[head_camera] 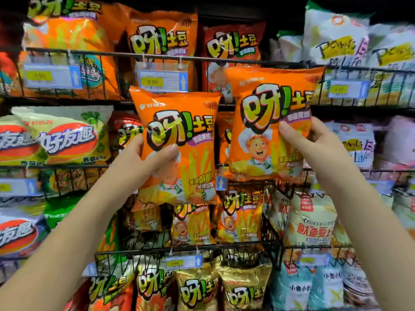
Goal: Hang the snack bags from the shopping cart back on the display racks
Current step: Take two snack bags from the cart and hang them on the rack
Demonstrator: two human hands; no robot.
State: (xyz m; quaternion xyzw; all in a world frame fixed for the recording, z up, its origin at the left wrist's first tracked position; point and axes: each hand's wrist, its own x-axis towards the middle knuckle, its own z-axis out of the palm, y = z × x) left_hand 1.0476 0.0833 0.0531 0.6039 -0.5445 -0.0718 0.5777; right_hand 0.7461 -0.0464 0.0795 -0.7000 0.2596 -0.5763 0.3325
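While standing close to the display racks, holding two orange snack bags up high, one in each hand. Pinching the left bag (179, 140) by its side with the left hand (143, 160), thumb on the front and fingers tucked behind. Pinching the right bag (267, 122) the same way with the right hand (307, 142), a bit higher up. Holding both hands well apart, each clamped on its own bag.

Not yet hanging or resting either bag on anything. Both up in the air in front of the top wire rack (107, 54), with the top of the left bag just under the price tag (162, 81).

Seems to be the step of finding the right home. Looks like a match with the big orange bags up top (157, 41), and with the small ones lower down (238, 221).

Next, most likely: lift one bag at a time, tip its top over the wire rail, and slip it in with its twins. Calls for a soft grip, so as not to squash the puffy bags or knock the tag. Cannot see the shopping cart at all.
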